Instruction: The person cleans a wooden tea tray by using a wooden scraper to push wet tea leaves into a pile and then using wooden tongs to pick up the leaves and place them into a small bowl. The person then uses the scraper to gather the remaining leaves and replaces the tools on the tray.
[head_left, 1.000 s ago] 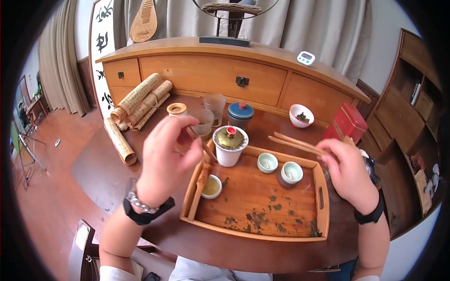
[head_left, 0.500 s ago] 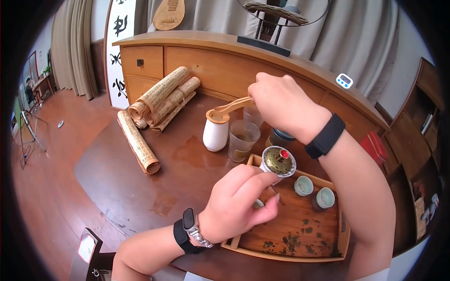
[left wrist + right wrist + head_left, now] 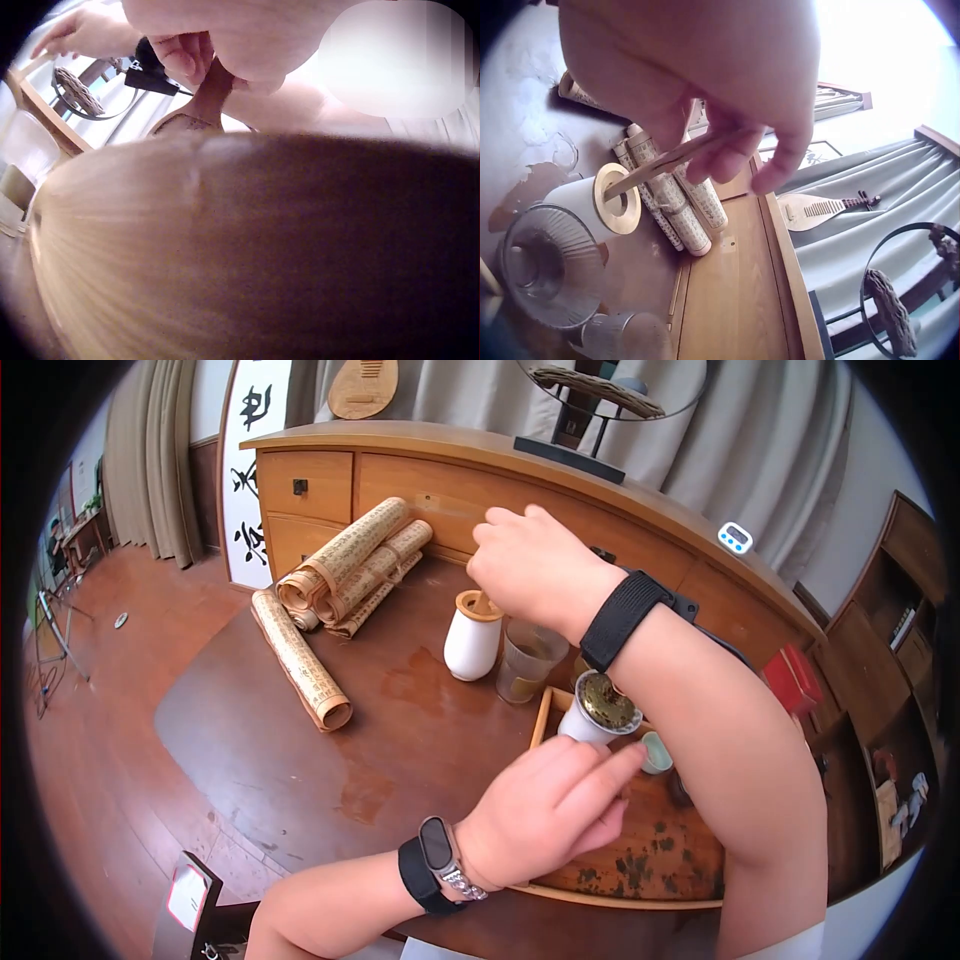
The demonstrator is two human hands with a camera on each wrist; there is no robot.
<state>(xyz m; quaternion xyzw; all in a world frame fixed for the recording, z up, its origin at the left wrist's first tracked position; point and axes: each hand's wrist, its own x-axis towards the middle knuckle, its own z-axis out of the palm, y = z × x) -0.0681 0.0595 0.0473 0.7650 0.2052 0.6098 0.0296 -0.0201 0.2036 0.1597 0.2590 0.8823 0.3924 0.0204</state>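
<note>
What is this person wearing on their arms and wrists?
Both forearms are bare. The left hand has a black band at the wrist with a dark oval device and a silvery metal bracelet beside it. The right hand has a wide black fabric strap around its wrist. White cloth shows at the bottom edge.

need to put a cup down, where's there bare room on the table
The widest bare patch of the table lies between the loose scroll and the left hand. Crowded: around the white holder, glass cup, lidded gaiwan and leaf-strewn tray.
</note>
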